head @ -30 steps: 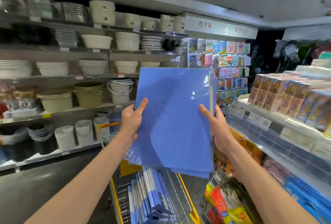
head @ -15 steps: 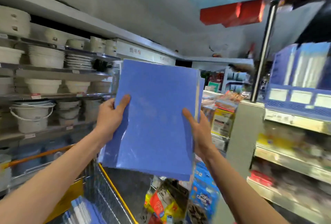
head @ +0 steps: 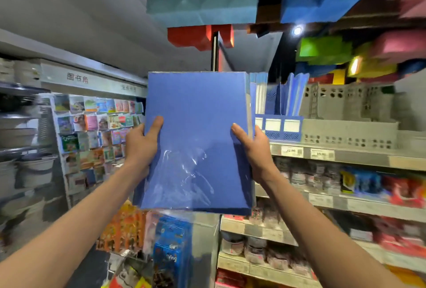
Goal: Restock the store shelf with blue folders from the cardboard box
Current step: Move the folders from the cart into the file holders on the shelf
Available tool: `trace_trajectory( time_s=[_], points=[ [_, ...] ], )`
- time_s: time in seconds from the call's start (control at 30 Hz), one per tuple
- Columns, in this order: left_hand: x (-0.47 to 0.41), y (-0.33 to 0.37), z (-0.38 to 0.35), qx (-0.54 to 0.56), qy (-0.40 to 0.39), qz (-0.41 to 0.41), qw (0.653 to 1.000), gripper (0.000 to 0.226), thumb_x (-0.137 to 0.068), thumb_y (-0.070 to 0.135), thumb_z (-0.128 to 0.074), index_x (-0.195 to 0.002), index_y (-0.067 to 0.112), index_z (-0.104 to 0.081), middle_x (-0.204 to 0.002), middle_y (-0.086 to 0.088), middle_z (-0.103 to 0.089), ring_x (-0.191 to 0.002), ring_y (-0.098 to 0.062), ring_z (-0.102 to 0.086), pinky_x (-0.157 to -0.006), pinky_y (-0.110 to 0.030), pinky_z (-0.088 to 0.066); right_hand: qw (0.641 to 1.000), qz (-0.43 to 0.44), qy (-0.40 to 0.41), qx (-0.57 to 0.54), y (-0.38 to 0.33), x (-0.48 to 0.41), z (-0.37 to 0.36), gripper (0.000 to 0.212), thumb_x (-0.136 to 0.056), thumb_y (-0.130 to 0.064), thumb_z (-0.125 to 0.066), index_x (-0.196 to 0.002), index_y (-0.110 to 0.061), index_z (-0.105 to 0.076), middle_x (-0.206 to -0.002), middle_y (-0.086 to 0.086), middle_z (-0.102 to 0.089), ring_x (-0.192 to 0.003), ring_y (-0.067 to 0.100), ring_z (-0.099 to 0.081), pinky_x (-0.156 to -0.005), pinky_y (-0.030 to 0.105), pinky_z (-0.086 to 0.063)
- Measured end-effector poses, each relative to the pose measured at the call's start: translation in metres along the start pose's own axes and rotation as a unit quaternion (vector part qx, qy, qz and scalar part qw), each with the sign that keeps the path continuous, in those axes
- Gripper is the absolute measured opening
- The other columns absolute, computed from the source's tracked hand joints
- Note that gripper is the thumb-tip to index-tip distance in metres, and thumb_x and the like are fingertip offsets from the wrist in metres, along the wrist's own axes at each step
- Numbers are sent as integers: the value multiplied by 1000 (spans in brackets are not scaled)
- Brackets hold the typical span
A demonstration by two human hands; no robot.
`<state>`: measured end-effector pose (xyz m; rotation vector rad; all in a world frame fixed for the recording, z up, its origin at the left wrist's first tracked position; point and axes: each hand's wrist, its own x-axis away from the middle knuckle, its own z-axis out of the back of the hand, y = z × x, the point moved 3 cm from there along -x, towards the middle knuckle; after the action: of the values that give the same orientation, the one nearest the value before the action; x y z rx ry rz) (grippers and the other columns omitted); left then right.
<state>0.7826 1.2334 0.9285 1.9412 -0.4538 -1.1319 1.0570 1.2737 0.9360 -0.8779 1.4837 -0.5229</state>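
A stack of blue folders (head: 196, 126) wrapped in clear plastic is held upright at chest height in the middle of the view. My left hand (head: 141, 145) grips its left edge, thumb on the front. My right hand (head: 253, 147) grips its right edge the same way. Just to the right of the stack, blue folders stand in a blue file holder (head: 279, 126) on the top shelf (head: 334, 155). The cardboard box is out of view.
Grey perforated baskets (head: 350, 126) fill the top shelf right of the holder. Lower shelves carry bottles and packets (head: 322, 179). A card rack (head: 96, 131) stands at left, hanging snack bags (head: 170, 253) below the folders. Coloured boxes (head: 322, 52) sit overhead.
The view has swung right and up from the trolley and crockery shelves to the stationery shelf. Both hands keep their grip on the folder stack, now raised beside the blue file holder.
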Motion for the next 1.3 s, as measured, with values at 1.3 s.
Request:
trace_trajectory(
  time_s=[1.3],
  points=[
    [-124, -69, -453, -65, -345, -135, 927, 55, -94, 54, -63, -145, 43, -45, -140, -2, -52, -109, -3, -56, -83, -21, -46, 839, 247, 394, 283, -44, -294, 201, 22, -92, -33, -68, -93, -13, -58, -82, 0, -62, -78, 25, -51, -62, 31, -32]
  ],
)
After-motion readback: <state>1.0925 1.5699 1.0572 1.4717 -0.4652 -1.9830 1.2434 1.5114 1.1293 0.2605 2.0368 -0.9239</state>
